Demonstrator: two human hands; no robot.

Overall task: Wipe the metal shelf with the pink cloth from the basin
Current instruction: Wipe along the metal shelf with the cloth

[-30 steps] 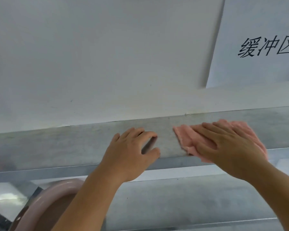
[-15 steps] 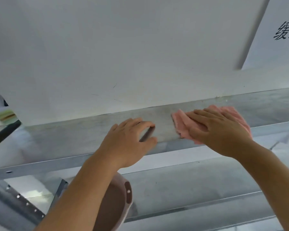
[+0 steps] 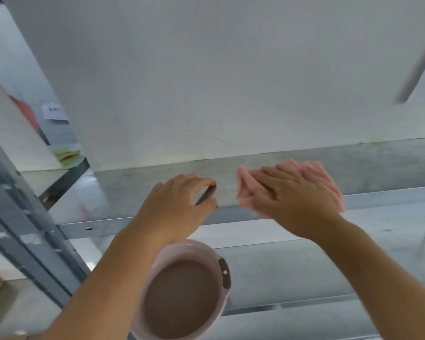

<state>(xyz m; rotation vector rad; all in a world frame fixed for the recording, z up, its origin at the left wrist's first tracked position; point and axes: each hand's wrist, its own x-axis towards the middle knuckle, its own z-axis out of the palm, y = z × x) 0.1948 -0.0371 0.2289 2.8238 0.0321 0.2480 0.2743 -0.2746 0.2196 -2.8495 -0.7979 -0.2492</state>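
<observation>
The metal shelf [image 3: 378, 165] runs across the middle of the head view, below a white wall. My right hand [image 3: 292, 200] lies flat on the pink cloth [image 3: 322, 175], pressing it onto the shelf near its front edge. My left hand [image 3: 179, 204] rests just to the left of the cloth, fingers curled over the shelf's front edge, holding nothing else. The pink basin [image 3: 184, 293] stands on the lower shelf under my left forearm, which hides part of its rim.
A grey metal upright [image 3: 27, 231] of the rack slants down the left side. A second shelf level [image 3: 304, 271] lies below. At the far left, yellow cloths [image 3: 68, 154] and a white board [image 3: 12, 133] sit on another shelf.
The view has swung left and down, showing the whole basin and the rack upright. Both hands have kept their places on the shelf, the right one still on the cloth.
</observation>
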